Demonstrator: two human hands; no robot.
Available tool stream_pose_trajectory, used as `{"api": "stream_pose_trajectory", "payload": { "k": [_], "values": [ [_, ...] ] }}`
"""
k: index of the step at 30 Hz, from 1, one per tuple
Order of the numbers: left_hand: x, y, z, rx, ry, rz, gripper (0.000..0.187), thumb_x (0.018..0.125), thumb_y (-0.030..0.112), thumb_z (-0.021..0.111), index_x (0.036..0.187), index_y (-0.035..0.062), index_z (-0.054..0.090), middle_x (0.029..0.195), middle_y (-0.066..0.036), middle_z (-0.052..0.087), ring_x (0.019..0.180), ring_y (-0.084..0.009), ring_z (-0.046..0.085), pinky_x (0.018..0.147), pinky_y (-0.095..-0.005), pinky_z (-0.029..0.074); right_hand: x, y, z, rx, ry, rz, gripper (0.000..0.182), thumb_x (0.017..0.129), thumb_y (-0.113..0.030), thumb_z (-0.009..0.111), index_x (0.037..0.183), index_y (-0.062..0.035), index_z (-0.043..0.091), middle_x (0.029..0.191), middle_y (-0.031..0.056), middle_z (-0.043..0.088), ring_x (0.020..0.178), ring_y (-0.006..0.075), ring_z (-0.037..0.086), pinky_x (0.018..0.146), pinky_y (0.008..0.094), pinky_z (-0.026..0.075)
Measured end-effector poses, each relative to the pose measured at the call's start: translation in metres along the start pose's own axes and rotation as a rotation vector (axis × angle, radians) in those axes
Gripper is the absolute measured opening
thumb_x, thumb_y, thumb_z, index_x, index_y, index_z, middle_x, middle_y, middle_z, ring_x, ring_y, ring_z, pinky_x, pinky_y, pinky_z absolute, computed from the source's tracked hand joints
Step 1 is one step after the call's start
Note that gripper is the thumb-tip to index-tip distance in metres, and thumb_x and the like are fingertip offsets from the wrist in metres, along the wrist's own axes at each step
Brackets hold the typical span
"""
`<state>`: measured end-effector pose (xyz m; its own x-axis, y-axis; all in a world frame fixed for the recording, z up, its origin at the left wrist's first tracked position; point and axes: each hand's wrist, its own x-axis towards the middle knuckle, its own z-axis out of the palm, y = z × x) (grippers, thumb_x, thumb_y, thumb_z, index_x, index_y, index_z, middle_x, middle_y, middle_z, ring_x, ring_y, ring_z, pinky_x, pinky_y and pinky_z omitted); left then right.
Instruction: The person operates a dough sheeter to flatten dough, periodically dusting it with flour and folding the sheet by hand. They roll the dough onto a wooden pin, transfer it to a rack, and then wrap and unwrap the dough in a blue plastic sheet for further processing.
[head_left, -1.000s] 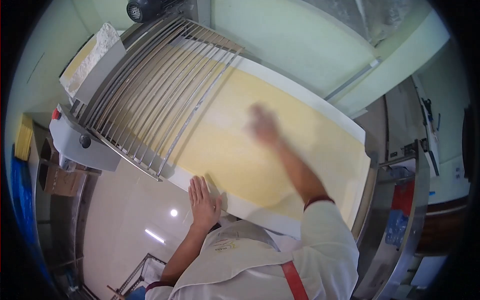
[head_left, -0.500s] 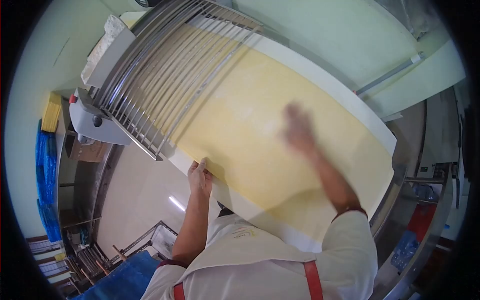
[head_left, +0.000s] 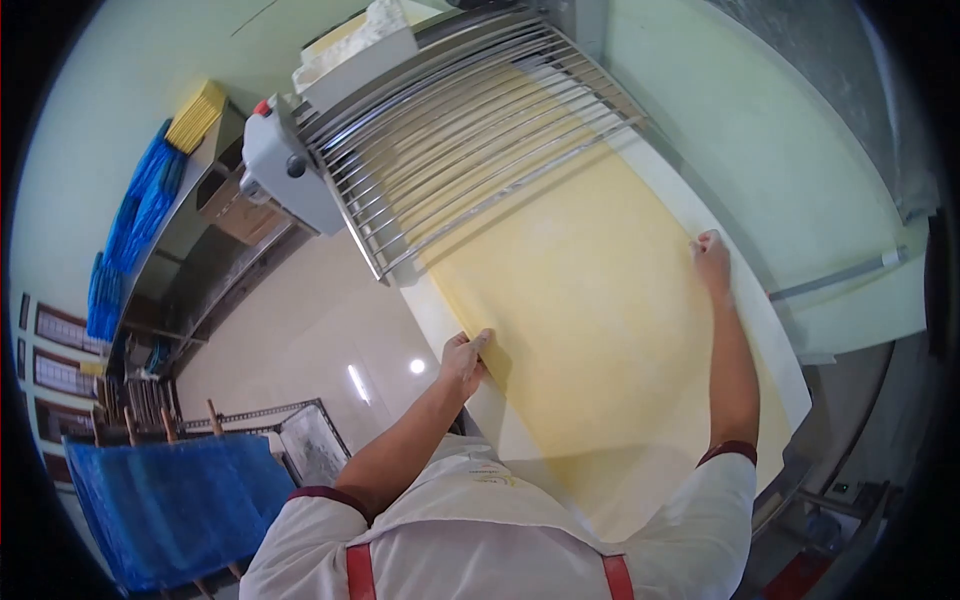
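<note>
A wide yellow dough sheet (head_left: 590, 300) lies flat on a white conveyor belt (head_left: 790, 390) and runs under a metal bar guard (head_left: 490, 140). At the sheet's near left edge, my left hand (head_left: 465, 360) pinches the dough between thumb and fingers. On the far right edge, my right hand (head_left: 711, 258) has its fingers closed at the dough's border. The undersides of both hands' fingers are partly hidden.
A machine housing with a red button (head_left: 263, 108) stands at the left of the guard, with a white flour tray (head_left: 360, 65) above. Blue cloth (head_left: 180, 500) hangs over a rack at lower left. A grey bar (head_left: 840, 272) extends at right.
My right hand has moved from above the middle of the sheet to its far right edge and closed. My left hand still holds the near edge. The view has shifted.
</note>
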<state>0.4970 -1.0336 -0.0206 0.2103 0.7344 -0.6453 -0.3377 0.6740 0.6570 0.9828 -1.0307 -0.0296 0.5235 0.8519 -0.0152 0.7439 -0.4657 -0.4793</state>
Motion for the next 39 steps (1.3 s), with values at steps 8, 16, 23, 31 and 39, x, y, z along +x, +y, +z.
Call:
{"api": "stream_pose_trajectory", "payload": {
  "k": [8,16,23,31,39],
  "values": [
    [-0.016,-0.01,0.032,0.164,0.123,0.022,0.032,0.087,0.012,0.063,0.112,-0.0069,0.055,0.1,-0.012,0.064,0.082,-0.0234,0.064,0.07,-0.0338,0.053,0.025,-0.003,-0.051,0.639,-0.824,-0.016,0.042,0.076,-0.004,0.068,0.115,0.0038,0.055,0.106,0.0102,0.063,0.095,0.0168,0.062,0.081,0.0318,0.051],
    [0.04,0.063,-0.014,0.085,0.075,0.15,0.023,0.088,0.011,0.061,0.106,-0.0035,0.059,0.1,-0.012,0.065,0.082,-0.0222,0.065,0.072,-0.036,0.055,0.034,0.005,-0.041,0.943,-0.599,0.125,0.046,0.075,-0.002,0.067,0.117,0.0063,0.051,0.107,0.0128,0.063,0.094,0.0172,0.061,0.083,0.0331,0.051],
    [0.01,-0.006,0.011,0.334,0.126,0.152,0.032,0.086,0.014,0.066,0.109,-0.0063,0.058,0.099,-0.014,0.065,0.085,-0.0225,0.063,0.071,-0.0364,0.053,0.018,-0.02,-0.043,0.345,-0.701,-0.147,0.044,0.073,0.0,0.067,0.114,0.0066,0.053,0.106,0.0113,0.064,0.096,0.0175,0.062,0.083,0.0298,0.05],
    [0.036,0.097,-0.001,0.198,0.047,0.187,0.028,0.088,0.012,0.062,0.109,-0.0049,0.056,0.102,-0.013,0.064,0.087,-0.0216,0.065,0.078,-0.0347,0.055,0.045,-0.015,-0.036,0.877,-0.418,0.121,0.035,0.079,0.001,0.063,0.113,0.0041,0.054,0.101,0.011,0.064,0.09,0.0163,0.062,0.078,0.0335,0.051],
    [0.003,0.022,0.024,0.285,0.175,0.045,0.035,0.084,0.013,0.068,0.111,-0.0057,0.056,0.1,-0.012,0.064,0.083,-0.0228,0.064,0.075,-0.0367,0.053,0.02,-0.019,-0.039,0.628,-0.725,-0.022,0.043,0.075,0.003,0.066,0.116,0.0072,0.053,0.101,0.0095,0.064,0.089,0.0161,0.062,0.081,0.0315,0.049]
  ]
}}
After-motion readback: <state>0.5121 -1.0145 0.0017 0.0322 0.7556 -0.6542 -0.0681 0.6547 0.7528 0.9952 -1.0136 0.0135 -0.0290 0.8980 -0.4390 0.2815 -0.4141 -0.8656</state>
